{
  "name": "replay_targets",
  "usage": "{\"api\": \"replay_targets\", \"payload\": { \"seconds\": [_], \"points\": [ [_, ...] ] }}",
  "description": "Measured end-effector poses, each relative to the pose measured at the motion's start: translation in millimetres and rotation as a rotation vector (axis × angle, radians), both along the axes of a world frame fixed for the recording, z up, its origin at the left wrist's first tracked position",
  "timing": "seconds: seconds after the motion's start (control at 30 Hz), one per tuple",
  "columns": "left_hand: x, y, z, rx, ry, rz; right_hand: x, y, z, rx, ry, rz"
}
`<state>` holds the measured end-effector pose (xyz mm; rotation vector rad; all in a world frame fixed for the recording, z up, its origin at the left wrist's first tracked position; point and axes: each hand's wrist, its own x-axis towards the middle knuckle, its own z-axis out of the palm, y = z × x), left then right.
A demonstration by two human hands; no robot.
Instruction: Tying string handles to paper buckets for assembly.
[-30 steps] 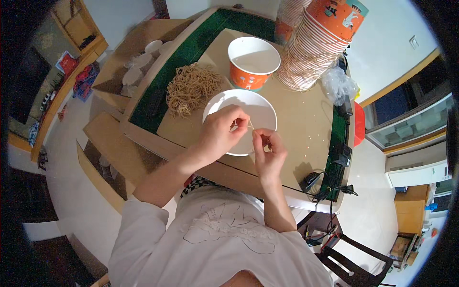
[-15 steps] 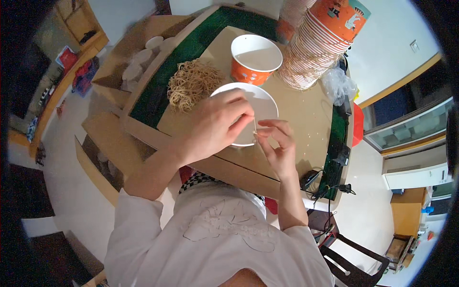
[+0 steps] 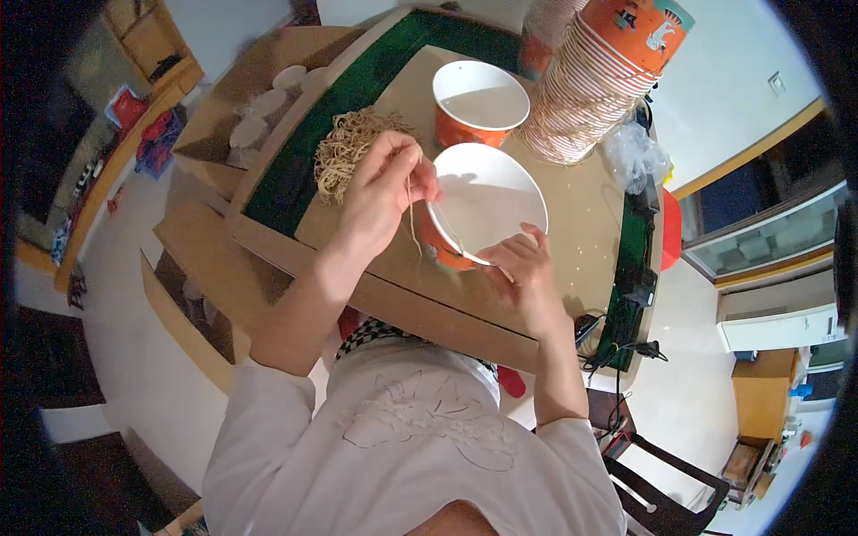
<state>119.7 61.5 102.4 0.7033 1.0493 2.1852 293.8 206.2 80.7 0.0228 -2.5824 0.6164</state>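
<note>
An orange paper bucket with a white inside (image 3: 490,201) stands at the table's near side, tilted slightly toward me. My right hand (image 3: 520,268) is closed in a pinch on its near right rim. My left hand (image 3: 386,189) is closed on a thin tan string (image 3: 414,228), left of the bucket. One length of the string hangs down from these fingers; another seems to run along the bucket's near rim toward my right hand. Beyond my left hand lies a tangled pile of tan strings (image 3: 344,156), partly hidden by it. A second orange paper bucket (image 3: 474,136) stands just behind.
A tall leaning stack of orange paper buckets (image 3: 594,85) rises at the back right, beside a clear plastic bag (image 3: 636,161). Cables and a black plug (image 3: 648,352) lie at the right edge. Cardboard boxes (image 3: 210,134) stand left of the table; a dark chair (image 3: 666,473) is at lower right.
My hands have moved apart: the left went left and away, the right slightly down and right. The near bucket has shifted right and tilted. More of the string now shows.
</note>
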Motion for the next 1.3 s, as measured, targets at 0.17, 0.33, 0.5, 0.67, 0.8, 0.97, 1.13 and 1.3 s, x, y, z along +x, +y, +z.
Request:
{"api": "replay_targets", "payload": {
  "seconds": [0.17, 0.33, 0.5, 0.67, 0.8, 0.97, 1.13, 1.3],
  "points": [
    [14.7, 0.8, 3.4, -0.096, 0.078, -0.007, 0.6, 4.7, 9.0, 0.073, -0.088, 0.058],
    [24.5, 3.3, 2.0, -0.110, 0.051, -0.078, -5.4, -9.5, 12.2, 0.027, -0.088, -0.037],
    [29.2, 4.3, 1.0, -0.086, 0.032, -0.077, -14.6, -19.5, 2.0, -0.086, -0.003, -0.056],
    [26.9, -3.8, 9.9, -0.105, 0.111, 0.053, -15.8, -20.1, -0.1, -0.151, -0.011, -0.033],
    [20.3, -8.6, 1.4, -0.051, 0.071, 0.066, -14.8, -21.0, 1.3, -0.135, -0.023, -0.032],
    [23.5, -11.4, -3.8, -0.293, 0.613, 0.277, -13.0, -20.1, -0.7, -0.095, -0.009, -0.090],
    [25.1, -17.6, -7.3, -0.412, 1.153, 0.145, -7.7, -16.4, -2.3, -0.040, -0.036, -0.115],
    [20.7, -12.2, -32.9, -0.396, 1.089, 0.165, -8.9, -18.8, 0.8, -0.052, -0.036, -0.096]
  ]
}}
